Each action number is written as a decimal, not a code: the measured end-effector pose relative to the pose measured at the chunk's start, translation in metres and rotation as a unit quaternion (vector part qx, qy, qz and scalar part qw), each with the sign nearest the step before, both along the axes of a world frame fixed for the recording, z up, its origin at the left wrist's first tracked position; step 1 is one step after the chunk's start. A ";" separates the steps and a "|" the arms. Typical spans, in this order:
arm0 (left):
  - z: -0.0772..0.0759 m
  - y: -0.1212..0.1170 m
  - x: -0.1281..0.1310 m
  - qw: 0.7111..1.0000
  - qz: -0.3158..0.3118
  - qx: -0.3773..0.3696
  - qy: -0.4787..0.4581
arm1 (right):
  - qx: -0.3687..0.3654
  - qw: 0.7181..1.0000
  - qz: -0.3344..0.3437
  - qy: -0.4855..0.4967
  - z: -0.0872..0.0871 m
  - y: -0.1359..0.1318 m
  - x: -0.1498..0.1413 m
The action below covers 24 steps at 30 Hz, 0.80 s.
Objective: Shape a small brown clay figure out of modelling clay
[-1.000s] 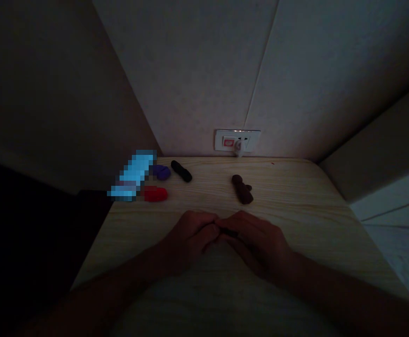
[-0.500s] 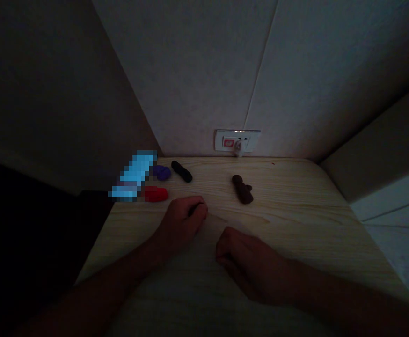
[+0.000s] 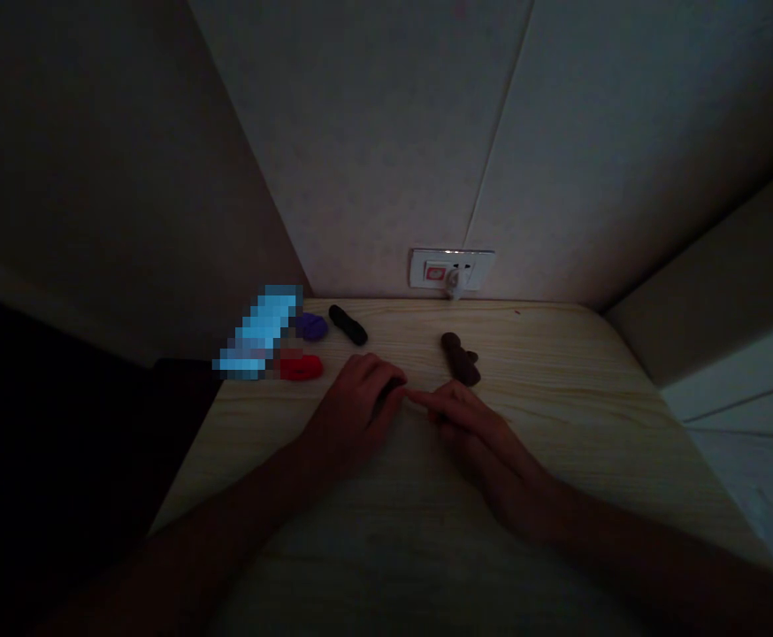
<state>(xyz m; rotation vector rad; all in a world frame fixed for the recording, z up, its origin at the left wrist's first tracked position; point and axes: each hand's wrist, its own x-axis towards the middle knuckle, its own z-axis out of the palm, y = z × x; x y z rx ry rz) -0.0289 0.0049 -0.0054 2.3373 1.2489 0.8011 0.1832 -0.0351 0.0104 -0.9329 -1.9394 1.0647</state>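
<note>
The brown lump (image 3: 461,361) slants lengthwise, away and leftward.

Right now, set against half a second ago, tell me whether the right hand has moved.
Yes: the right hand has moved forward, nearer the wall socket.

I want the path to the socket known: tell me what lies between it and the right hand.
In the head view, the brown piece lies on the table between the right hand and the socket.
</note>
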 end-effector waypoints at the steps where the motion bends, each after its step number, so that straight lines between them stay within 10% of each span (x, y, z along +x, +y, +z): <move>1: -0.001 0.000 0.000 1.000 0.000 0.000 0.000 | 0.009 1.000 0.000 0.008 -0.002 0.001 0.000; 11: -0.001 0.000 -0.002 1.000 -0.002 -0.005 0.000 | -0.150 0.987 0.018 0.059 -0.021 -0.002 -0.001; 24: 0.001 -0.003 -0.002 0.999 -0.026 0.017 -0.016 | -0.141 0.984 -0.061 0.091 -0.011 -0.001 -0.002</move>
